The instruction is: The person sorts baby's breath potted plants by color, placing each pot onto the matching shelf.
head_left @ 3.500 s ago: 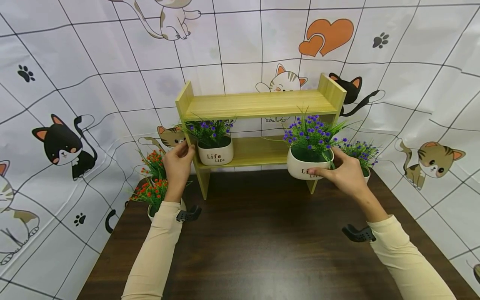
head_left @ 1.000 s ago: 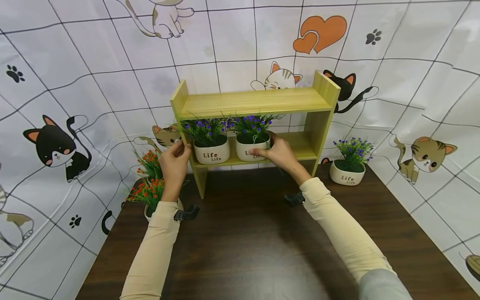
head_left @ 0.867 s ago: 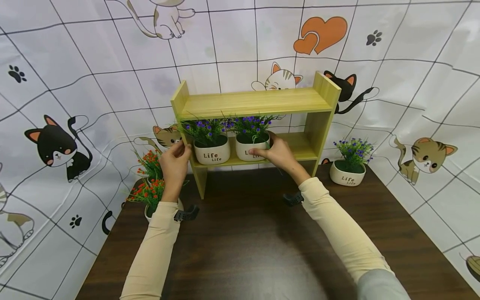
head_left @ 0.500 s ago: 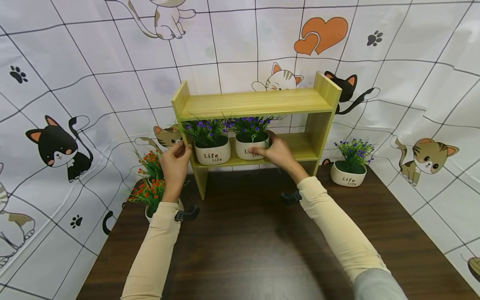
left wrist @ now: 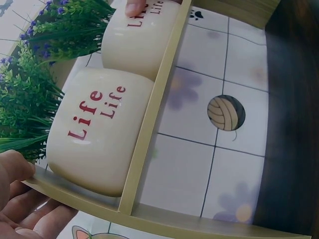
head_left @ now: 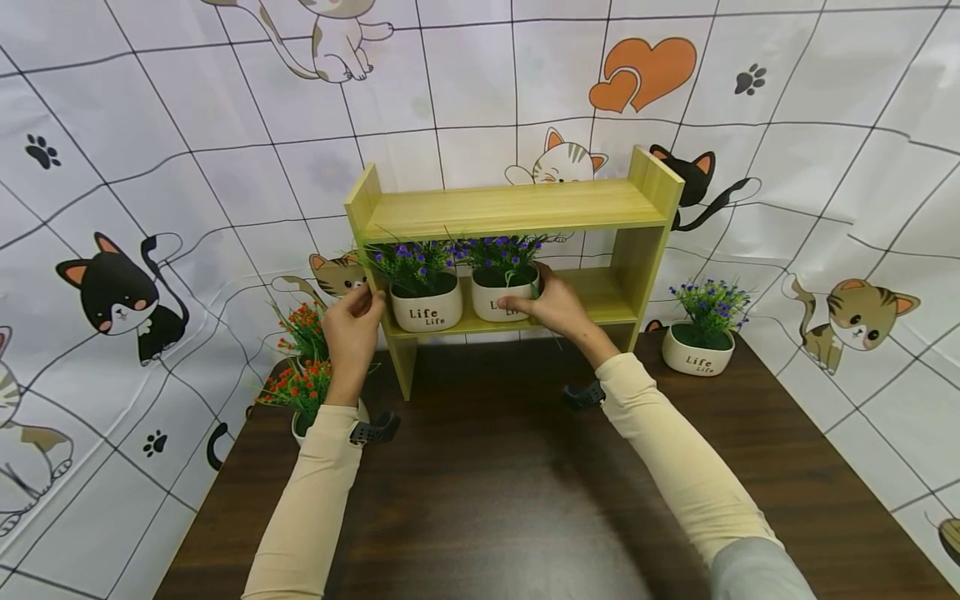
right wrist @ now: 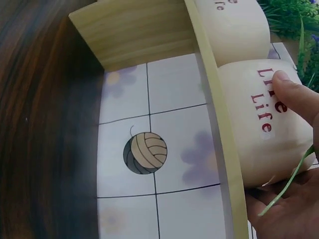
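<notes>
A light wooden two-tier shelf (head_left: pixel 517 204) stands on the table. My left hand (head_left: pixel 351 333) pinches its left side panel, thumb and fingers on opposite faces in the left wrist view. On the lower board, at the left end, sits a cream flowerpot (head_left: pixel 427 312) with purple artificial flowers and "Life" lettering. Close to its right side is a matching flowerpot (head_left: pixel 486 300), upright on the lower board. My right hand (head_left: pixel 558 307) grips this second pot, its thumb (right wrist: pixel 294 92) across the lettering and its fingers round the far side.
Another purple-flowered pot (head_left: pixel 697 348) stands on the dark table (head_left: pixel 480 483) to the right of the shelf. Orange-flowered pots (head_left: pixel 300 387) stand at the left, partly behind my left arm. A cat-patterned wall covering (head_left: pixel 480 83) rises behind.
My right hand has carried the second flowerpot leftward from in front of the shelf's right end to the lower board, beside the first. Over the last second little moves; my left hand stays put.
</notes>
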Motion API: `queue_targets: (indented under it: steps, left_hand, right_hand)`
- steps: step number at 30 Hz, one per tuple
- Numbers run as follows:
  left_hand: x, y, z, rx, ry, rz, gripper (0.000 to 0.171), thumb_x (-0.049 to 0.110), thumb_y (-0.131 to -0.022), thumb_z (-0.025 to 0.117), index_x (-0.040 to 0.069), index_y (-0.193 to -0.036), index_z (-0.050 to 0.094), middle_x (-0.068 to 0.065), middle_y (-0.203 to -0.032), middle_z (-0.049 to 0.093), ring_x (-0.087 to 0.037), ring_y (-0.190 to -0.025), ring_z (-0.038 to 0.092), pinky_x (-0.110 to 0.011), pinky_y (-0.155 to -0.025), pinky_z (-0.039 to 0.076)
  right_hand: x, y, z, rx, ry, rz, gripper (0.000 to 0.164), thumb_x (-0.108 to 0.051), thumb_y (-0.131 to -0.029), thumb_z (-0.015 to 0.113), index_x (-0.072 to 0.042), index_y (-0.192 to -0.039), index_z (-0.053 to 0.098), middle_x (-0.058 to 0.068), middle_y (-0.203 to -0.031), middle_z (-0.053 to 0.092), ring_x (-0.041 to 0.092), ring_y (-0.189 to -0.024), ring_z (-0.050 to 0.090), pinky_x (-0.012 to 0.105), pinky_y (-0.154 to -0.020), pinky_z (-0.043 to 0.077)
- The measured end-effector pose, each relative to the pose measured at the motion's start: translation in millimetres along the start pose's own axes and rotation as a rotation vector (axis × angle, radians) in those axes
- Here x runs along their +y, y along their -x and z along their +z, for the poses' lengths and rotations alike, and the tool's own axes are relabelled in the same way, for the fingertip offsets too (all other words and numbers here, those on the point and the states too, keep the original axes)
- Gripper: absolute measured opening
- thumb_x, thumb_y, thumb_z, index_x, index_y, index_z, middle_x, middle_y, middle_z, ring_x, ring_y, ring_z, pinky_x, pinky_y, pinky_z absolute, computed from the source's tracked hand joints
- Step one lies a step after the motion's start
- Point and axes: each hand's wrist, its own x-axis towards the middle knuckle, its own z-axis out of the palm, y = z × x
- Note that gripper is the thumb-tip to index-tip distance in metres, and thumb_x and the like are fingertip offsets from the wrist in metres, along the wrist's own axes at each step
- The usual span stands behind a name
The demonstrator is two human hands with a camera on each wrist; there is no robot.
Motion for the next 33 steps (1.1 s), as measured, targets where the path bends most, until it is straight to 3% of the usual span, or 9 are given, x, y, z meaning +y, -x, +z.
queue_targets:
  steps: [7, 13, 25, 33]
  left_hand:
    - [-1.6, 0.4, 0.9, -0.01, 0.0, -0.005, 0.035, 0.018, -0.104, 0.069, 0.002, -0.134, 0.074, -0.022, -0.125, 0.077, -0.034, -0.112, 0.077, 0.0, -0.074, 0.049]
    - [-1.6, 0.0, 1.5, -0.006, 0.007, -0.005, 0.035, 0.018, -0.104, 0.07, 0.001, -0.133, 0.074, -0.022, -0.124, 0.077, -0.035, -0.112, 0.077, 0.0, -0.074, 0.049]
    - [-3.1, -1.8, 0.0, 0.0, 0.021, -0.011, 0.034, 0.018, -0.104, 0.07, 0.001, -0.132, 0.075, -0.023, -0.125, 0.077, -0.034, -0.114, 0.077, -0.001, -0.076, 0.05]
    - [-1.9, -0.4, 0.4, -0.008, 0.017, -0.015, 0.034, 0.019, -0.104, 0.069, 0.002, -0.133, 0.075, -0.022, -0.126, 0.076, -0.033, -0.115, 0.077, -0.003, -0.078, 0.051]
  right_hand:
    - [1.4, 1.6, -3.6, -0.036, 0.006, -0.003, 0.115, -0.057, -0.089, 0.081, -0.006, -0.171, 0.019, 0.025, -0.167, 0.041, 0.043, -0.147, 0.05, 0.056, -0.12, 0.044]
    - [0.1, 5.4, -9.0, -0.038, -0.006, -0.043, 0.105, -0.054, -0.094, 0.077, -0.006, -0.17, 0.022, 0.023, -0.17, 0.037, 0.044, -0.149, 0.046, 0.058, -0.121, 0.043]
    - [-10.6, 12.1, -7.5, 0.022, 0.015, -0.054, 0.101, -0.048, -0.092, 0.082, -0.005, -0.167, 0.031, 0.025, -0.153, 0.054, 0.041, -0.133, 0.056, 0.057, -0.111, 0.05]
    - [-10.7, 16.1, -21.8, 0.039, -0.044, -0.056, 0.088, -0.05, -0.101, 0.07, -0.004, -0.167, 0.032, 0.023, -0.166, 0.045, 0.04, -0.149, 0.052, 0.053, -0.121, 0.045]
